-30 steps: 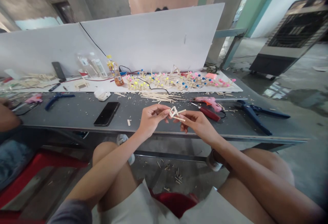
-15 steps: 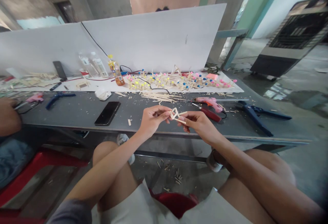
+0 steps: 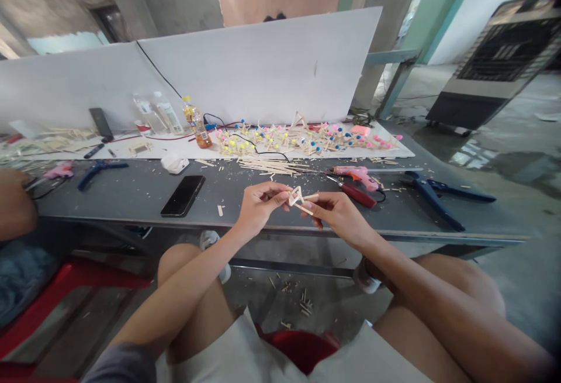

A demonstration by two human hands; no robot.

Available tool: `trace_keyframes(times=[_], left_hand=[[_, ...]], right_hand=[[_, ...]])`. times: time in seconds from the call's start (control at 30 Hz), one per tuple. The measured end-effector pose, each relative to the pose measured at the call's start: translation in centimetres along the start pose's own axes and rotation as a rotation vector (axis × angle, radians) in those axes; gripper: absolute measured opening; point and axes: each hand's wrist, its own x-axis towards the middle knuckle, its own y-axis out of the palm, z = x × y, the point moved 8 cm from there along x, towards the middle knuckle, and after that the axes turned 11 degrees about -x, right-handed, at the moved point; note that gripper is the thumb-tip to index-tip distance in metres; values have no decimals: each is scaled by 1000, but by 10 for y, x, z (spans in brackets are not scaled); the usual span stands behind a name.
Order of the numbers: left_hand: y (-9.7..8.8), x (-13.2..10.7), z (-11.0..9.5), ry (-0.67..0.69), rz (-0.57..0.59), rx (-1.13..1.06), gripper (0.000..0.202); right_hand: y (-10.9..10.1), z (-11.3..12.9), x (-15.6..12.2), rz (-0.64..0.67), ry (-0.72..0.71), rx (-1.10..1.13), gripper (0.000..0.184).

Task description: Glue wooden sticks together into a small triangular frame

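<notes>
Between my two hands, just above the table's front edge, is a small wooden stick frame (image 3: 295, 196) made of pale short pieces. My left hand (image 3: 264, 204) pinches its left side between thumb and fingers. On the other side, my right hand (image 3: 333, 210) grips the sticks that stick out to the right. Beyond the hands lies a pile of loose wooden sticks (image 3: 267, 166). A pink glue gun (image 3: 357, 177) and red-handled pliers (image 3: 357, 193) rest beyond my right hand. Left of my left hand is a black phone (image 3: 183, 196).
Many small stick models with coloured balls (image 3: 307, 137) cover the white board at the back. A bottle (image 3: 197, 124) stands beside them. Blue cutters (image 3: 438, 196) lie at right, another blue tool (image 3: 101, 172) at left. A co-worker's arm (image 3: 15, 204) reaches in from the left.
The stick frame has turned slightly in my fingers, and its outline looks more triangular. Both hands keep hold of it in nearly the same place. The view has shifted a little.
</notes>
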Motion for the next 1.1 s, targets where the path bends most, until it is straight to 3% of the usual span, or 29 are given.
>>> trace_keyframes(times=[0.87, 1.1], left_hand=[[-7, 4, 9, -44, -45, -11, 22], [-5, 3, 11, -78, -41, 5, 21]], right_hand=[[3, 10, -5, -14, -31, 25, 35], [0, 3, -7, -67, -20, -88, 36]])
